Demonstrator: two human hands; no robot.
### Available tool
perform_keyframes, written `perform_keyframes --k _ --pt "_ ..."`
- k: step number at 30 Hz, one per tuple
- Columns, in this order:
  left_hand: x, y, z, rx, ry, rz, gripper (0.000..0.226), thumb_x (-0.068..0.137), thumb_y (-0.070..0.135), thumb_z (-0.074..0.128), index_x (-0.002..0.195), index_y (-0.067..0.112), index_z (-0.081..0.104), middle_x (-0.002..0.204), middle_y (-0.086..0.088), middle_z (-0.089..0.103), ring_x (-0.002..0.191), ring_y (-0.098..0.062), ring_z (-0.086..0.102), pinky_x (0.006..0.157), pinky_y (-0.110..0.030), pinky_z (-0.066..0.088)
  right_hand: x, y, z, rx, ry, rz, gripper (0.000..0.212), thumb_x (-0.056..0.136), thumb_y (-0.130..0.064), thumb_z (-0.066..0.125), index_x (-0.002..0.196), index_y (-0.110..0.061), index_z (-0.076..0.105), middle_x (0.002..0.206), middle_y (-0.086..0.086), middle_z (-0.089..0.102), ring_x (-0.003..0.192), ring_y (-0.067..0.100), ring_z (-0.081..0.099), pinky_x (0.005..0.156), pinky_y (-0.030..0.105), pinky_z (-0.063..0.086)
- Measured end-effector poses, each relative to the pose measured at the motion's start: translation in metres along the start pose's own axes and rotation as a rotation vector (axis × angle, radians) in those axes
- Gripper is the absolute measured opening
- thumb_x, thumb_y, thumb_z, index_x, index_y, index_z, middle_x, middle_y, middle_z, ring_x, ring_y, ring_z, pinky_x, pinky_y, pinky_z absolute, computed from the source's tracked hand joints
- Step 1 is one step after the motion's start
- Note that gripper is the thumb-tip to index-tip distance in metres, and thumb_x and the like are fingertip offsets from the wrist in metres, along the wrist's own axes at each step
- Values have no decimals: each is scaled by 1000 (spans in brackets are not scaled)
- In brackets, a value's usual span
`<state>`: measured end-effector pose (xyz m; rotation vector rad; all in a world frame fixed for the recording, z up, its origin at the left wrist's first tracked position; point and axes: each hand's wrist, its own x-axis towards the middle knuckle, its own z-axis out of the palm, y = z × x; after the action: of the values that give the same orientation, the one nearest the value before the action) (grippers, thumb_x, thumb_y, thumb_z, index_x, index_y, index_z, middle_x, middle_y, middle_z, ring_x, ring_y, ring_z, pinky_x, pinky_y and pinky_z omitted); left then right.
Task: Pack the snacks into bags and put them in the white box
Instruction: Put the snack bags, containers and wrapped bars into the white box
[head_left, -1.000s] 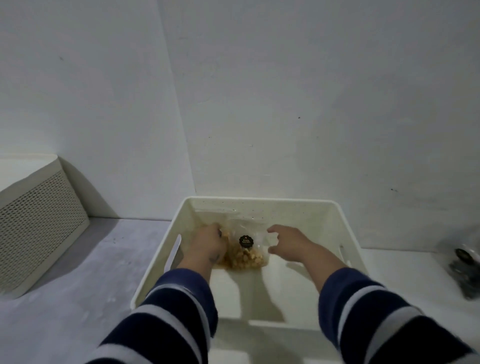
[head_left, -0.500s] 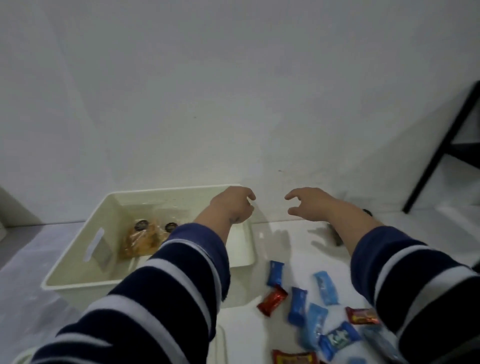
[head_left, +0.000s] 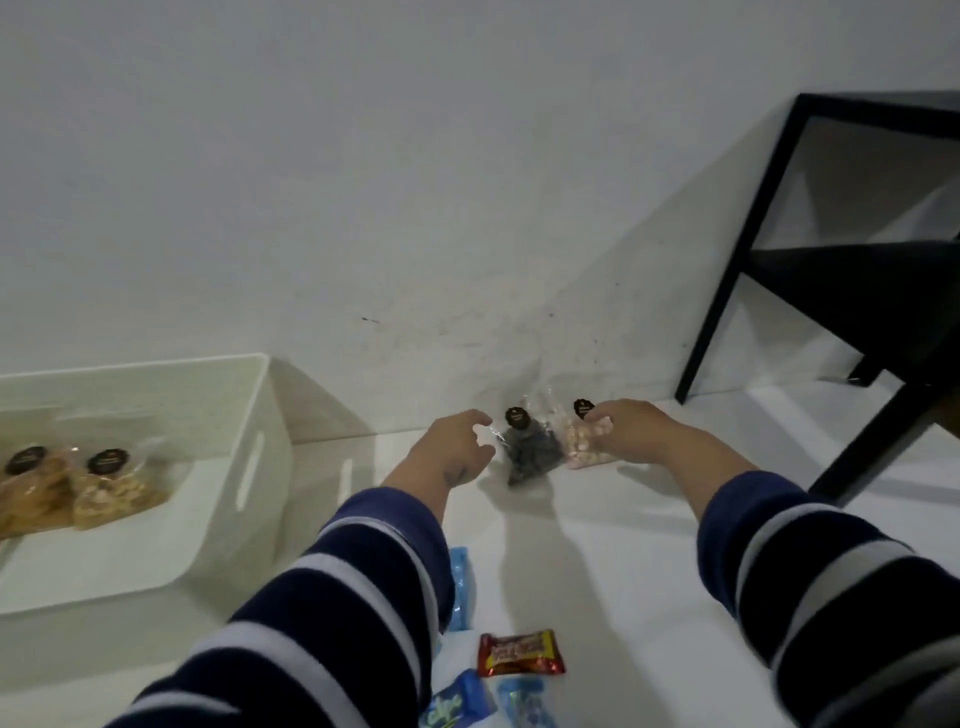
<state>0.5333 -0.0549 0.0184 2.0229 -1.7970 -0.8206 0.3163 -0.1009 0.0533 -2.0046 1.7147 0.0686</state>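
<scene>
While the right hand (head_left: 626, 434) grips the pink snack bag (head_left: 584, 447), the left hand's (head_left: 457, 452) curled fingers touch the dark snack bag (head_left: 530, 452).

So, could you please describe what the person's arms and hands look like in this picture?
Both arms wear long sleeves with broad navy and white stripes, pushed up short of the wrists. The left hand and right hand are bare, without gloves. A small dark mark, perhaps a tattoo, shows near the left wrist.
</scene>
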Motion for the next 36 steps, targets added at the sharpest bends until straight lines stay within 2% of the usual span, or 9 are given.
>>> perform_keyframes --k 5,9,13,16,19,22,25,28,36 --pt "28 1 59 -172 52 -129 66 94 33 53 150 25 19 134 -14 54 121 -29 52 95 -31 41 43 47 17 247 78 62 38 95 -20 53 132 -18 54 139 7 50 125 25 49 99 30 41" --pt "50 7 84 -276 180 -150 72 95 33 54 153 25 11 132 -12 55 121 -28 52 87 -26 36 83 64 35 529 177 96 41 93 -15 54 133 -24 54 143 8 47 128 23 47 93 24 39" --pt "71 7 100 -350 262 -174 80 89 19 64 152 23 16 116 -7 60 107 -23 57 85 -25 39 107 66 54 680 196 101 48 95 -12 50 140 -30 46 148 7 43 127 24 49 87 21 39" --pt "77 3 106 -442 302 -209 81 82 8 70 149 25 27 122 -7 57 115 -25 54 94 -31 41 110 67 59 721 245 109 52 92 -4 52 138 -28 49 144 9 47 124 26 52 96 29 45" --pt "70 1 103 -508 327 -222 81 78 0 71 145 26 34 111 1 55 109 -23 56 94 -36 47 104 65 58 722 251 123 55 90 0 53 136 -29 50 139 9 51 122 26 53 101 35 47" --pt "58 -3 94 -534 340 -197 80 77 -3 70 144 26 37 108 1 56 99 -22 58 89 -42 52 91 58 50 742 268 122 55 89 0 57 135 -30 51 139 8 50 122 27 53 96 31 48" --pt "44 -7 77 -590 357 -171 79 75 -8 68 142 25 39 108 -1 56 96 -22 57 81 -38 53 73 44 37 713 302 86 57 88 -2 60 136 -31 50 141 8 49 125 27 51 103 35 46" --pt "26 -8 46 -661 397 -132 82 75 -11 66 140 29 39 111 -4 57 98 -24 58 85 -46 54 50 22 19 659 349 33 57 89 -2 60 137 -31 49 140 8 50 124 26 51 103 37 45" --pt "-37 -32 -71 -774 500 -23 87 76 -14 63 141 37 35 111 -8 56 99 -31 62 71 -45 59 -18 -87 -16 567 454 -125 55 86 -11 61 134 -35 51 129 2 60 117 20 55 87 24 41"
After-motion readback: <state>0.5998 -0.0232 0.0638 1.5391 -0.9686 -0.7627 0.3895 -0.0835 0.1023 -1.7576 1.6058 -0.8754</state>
